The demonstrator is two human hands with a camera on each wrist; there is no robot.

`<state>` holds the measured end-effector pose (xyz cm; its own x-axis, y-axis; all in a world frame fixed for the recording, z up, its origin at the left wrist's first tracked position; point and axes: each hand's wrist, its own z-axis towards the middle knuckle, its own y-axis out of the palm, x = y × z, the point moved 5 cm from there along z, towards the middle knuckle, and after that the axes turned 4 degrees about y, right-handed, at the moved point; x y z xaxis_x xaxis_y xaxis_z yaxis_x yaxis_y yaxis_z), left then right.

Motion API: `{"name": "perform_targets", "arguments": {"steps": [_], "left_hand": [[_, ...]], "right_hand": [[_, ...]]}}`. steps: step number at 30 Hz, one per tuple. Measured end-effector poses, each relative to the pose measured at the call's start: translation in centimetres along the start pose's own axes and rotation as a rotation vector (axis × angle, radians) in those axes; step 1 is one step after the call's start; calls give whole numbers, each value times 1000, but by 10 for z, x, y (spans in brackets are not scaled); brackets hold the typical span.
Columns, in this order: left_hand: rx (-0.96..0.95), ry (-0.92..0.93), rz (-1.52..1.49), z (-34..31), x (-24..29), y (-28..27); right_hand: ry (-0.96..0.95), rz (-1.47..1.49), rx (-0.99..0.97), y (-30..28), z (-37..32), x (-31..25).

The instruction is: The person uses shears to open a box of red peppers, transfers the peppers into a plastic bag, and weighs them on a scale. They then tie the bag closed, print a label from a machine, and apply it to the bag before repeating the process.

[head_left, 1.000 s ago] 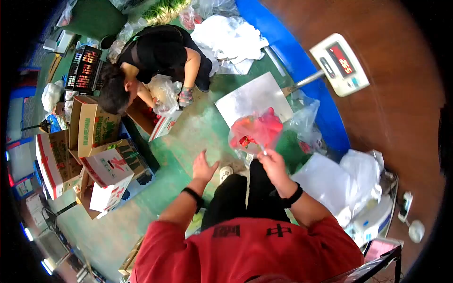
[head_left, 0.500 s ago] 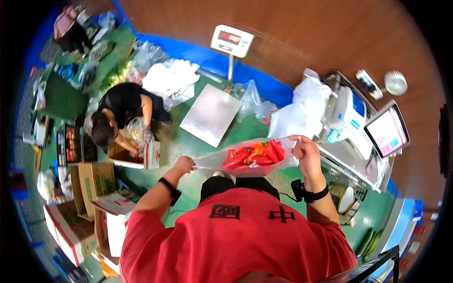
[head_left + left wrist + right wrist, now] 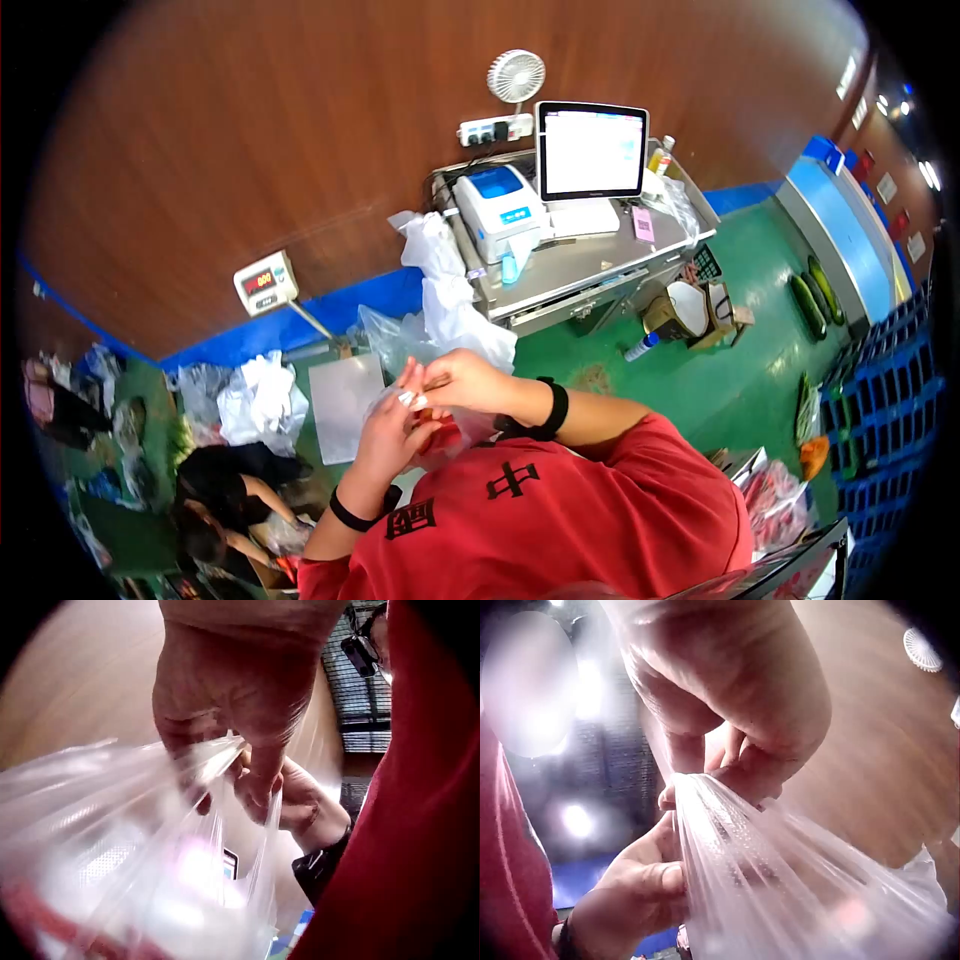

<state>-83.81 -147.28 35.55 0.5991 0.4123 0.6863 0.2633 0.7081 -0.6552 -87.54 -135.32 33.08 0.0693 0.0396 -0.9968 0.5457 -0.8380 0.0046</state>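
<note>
In front of the red shirt, a clear plastic bag [image 3: 468,428] hangs from both hands, its neck gathered into tight folds. My left hand [image 3: 382,432] grips the gathered film from one side. From the other side my right hand [image 3: 470,382] pinches the same neck, fingers close to the left thumb. The right wrist view shows the pleated bag [image 3: 731,847] fanning down from the fingertips. Blurred red peppers [image 3: 45,915] show through the film in the left wrist view; in the head view the hands mostly cover them.
Ahead stands a metal cart [image 3: 590,262] with a label printer [image 3: 500,212] and a monitor [image 3: 592,150]. A platform scale [image 3: 345,405] with a display [image 3: 265,282] is at left, near a crouching person [image 3: 225,505]. Cucumbers [image 3: 815,295] lie at right beside blue crates [image 3: 890,400].
My body has turned right, from the scale toward the cart. The hands, apart half a second ago with the bag stretched between them, have come together at its bunched neck.
</note>
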Motion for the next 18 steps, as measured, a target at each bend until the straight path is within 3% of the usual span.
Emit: {"name": "perform_targets", "arguments": {"steps": [2,5,7,9,10,11,13,14,15,17,18], "left_hand": [[-37,-42,-17,10,12,-7],[-101,44,94,19,35,-25],[-89,74,-2,21,35,-35],[-317,-162,-542,17,10,-36],[-261,10,-687,20,6,-38],[-265,16,-683,21,0,-30],[-115,-184,-742,20,-19,-14],[-32,-59,-517,22,-18,-13],[-38,-52,-516,24,-11,-10],[-22,176,-139,25,22,-15],[-85,134,-88,22,34,-20]], "right_hand": [[-5,0,-2,0,-3,-26],[-40,12,-14,2,-4,-42],[-6,196,-182,13,-1,-38],[60,324,-205,17,-5,-36],[54,365,-234,18,-7,-38],[49,408,-263,20,-9,-39],[-33,303,-191,14,-13,-54],[-90,36,-114,7,-17,-62],[-142,-232,-35,3,-21,-68],[-203,-300,49,-2,-33,-77],[-205,-309,4,-3,-41,-84]]}}
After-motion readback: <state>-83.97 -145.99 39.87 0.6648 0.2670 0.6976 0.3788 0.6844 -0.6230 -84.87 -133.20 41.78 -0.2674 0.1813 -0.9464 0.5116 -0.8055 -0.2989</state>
